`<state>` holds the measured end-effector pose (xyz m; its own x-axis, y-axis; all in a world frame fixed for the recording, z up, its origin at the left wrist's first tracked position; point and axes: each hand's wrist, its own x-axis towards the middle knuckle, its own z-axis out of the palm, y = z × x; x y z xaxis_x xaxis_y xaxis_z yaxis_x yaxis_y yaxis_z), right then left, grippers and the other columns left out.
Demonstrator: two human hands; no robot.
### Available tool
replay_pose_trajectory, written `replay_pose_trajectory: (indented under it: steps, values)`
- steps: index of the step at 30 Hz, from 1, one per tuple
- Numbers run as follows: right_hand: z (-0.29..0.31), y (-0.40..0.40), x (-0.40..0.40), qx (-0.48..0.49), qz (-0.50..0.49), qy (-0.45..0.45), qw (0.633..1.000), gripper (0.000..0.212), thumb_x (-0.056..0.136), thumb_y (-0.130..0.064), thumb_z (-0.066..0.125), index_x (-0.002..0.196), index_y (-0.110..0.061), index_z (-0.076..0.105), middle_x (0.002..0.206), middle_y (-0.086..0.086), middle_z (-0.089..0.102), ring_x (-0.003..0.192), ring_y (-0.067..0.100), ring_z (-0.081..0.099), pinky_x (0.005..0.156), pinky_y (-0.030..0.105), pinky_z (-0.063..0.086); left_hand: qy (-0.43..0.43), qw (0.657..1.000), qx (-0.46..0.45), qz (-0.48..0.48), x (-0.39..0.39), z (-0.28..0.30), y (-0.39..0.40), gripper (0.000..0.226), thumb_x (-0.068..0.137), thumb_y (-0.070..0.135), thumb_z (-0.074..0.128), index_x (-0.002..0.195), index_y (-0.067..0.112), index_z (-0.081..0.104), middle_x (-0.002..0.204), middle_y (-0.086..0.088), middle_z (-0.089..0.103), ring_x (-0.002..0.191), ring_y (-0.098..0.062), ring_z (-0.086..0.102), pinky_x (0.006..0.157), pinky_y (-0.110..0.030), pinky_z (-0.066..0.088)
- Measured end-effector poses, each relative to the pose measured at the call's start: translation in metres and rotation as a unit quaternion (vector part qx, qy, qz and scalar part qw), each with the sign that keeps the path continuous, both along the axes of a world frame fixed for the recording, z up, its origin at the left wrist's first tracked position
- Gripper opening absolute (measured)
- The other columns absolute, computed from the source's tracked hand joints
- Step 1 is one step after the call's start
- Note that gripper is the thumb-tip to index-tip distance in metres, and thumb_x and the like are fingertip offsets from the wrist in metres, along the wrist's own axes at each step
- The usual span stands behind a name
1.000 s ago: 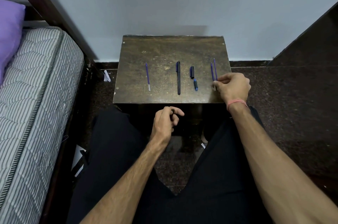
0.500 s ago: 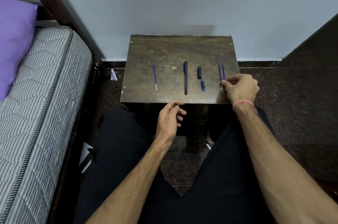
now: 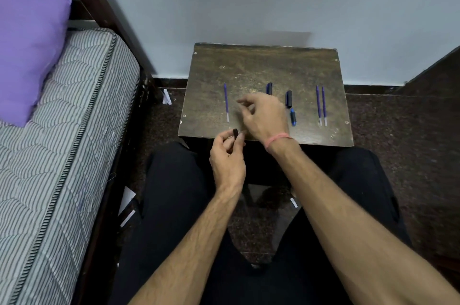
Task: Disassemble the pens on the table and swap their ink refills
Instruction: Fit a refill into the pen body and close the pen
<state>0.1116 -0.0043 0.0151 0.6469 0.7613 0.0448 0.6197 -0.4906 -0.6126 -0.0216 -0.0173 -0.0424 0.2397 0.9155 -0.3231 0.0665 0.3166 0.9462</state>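
We observe the left hand (image 3: 227, 157) pinching a small dark pen piece (image 3: 235, 132) at the near edge of the table (image 3: 249, 68). The right hand (image 3: 263, 115) hovers over the black pen (image 3: 269, 88), fingers loosely curled, holding nothing visible. One refill (image 3: 226, 101) lies left; two refills (image 3: 321, 105) lie right, beside a cap (image 3: 289, 98) and blue piece (image 3: 293, 117).

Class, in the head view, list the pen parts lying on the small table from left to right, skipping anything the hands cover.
Single refill → black cap → blue pen tip section → pair of refills.
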Motion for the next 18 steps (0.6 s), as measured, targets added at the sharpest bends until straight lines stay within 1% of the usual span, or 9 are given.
replay_pose_trajectory:
  steps: [3,5,7,10,13,15,18]
  values:
    - [0.002,0.027,-0.006,-0.058,0.065,-0.032,0.996,0.026,0.1,-0.039,0.069,0.123,-0.034,0.081,0.116,-0.004,0.082,0.111,0.024,0.076,0.095,0.038,0.061,-0.028,0.999,-0.026,0.024,0.002,-0.002,0.005,0.016,0.106,0.026,0.079,0.12,0.025,0.072,0.106,0.002,0.088,0.1,-0.009,0.084,0.095,-0.03,0.066]
    - [0.001,0.038,-0.008,-0.093,0.095,-0.073,0.988,0.027,0.098,-0.044,0.074,0.122,-0.034,0.08,0.116,-0.002,0.079,0.112,0.027,0.074,0.088,0.036,0.058,-0.035,0.998,-0.034,0.041,0.004,-0.003,0.007,0.017,0.105,0.023,0.079,0.121,0.021,0.074,0.108,0.001,0.087,0.101,-0.008,0.084,0.093,-0.026,0.066]
    - [-0.001,0.045,-0.009,-0.119,0.105,-0.1,0.982,0.029,0.093,-0.043,0.081,0.119,-0.031,0.079,0.111,-0.001,0.076,0.11,0.027,0.072,0.081,0.036,0.052,-0.023,0.998,-0.024,0.052,0.005,-0.003,0.009,0.017,0.103,0.023,0.082,0.119,0.023,0.076,0.109,0.002,0.085,0.102,-0.005,0.082,0.091,-0.022,0.065]
    - [-0.001,0.048,-0.01,-0.137,0.054,-0.105,0.983,0.016,0.091,-0.033,0.084,0.105,-0.026,0.079,0.098,0.006,0.079,0.1,0.033,0.076,0.076,0.036,0.054,-0.01,0.998,-0.015,0.056,0.005,-0.003,0.009,0.016,0.101,0.023,0.083,0.116,0.025,0.078,0.11,0.004,0.085,0.103,-0.003,0.081,0.089,-0.02,0.064]
    - [0.001,0.044,-0.014,-0.148,-0.007,-0.098,0.984,0.007,0.089,-0.019,0.081,0.095,-0.018,0.079,0.094,0.012,0.077,0.094,0.038,0.077,0.077,0.038,0.06,-0.007,0.998,-0.017,0.058,0.004,-0.002,0.009,0.015,0.101,0.021,0.084,0.114,0.027,0.078,0.111,0.004,0.084,0.102,-0.003,0.081,0.091,-0.021,0.064]
    - [0.003,0.041,-0.016,-0.158,-0.033,-0.084,0.983,0.007,0.086,-0.009,0.077,0.091,-0.014,0.077,0.091,0.013,0.075,0.091,0.038,0.076,0.076,0.038,0.061,-0.006,0.998,-0.016,0.058,0.003,-0.001,0.009,0.015,0.1,0.021,0.084,0.112,0.028,0.077,0.111,0.004,0.083,0.101,-0.003,0.081,0.09,-0.02,0.064]
    - [0.005,0.033,-0.019,-0.177,-0.045,-0.053,0.982,0.013,0.082,-0.008,0.081,0.094,-0.013,0.078,0.088,0.011,0.072,0.093,0.036,0.077,0.076,0.035,0.06,-0.013,0.998,-0.019,0.057,0.0,0.002,0.007,0.015,0.1,0.02,0.085,0.112,0.026,0.078,0.109,0.004,0.083,0.099,-0.001,0.08,0.088,-0.017,0.063]
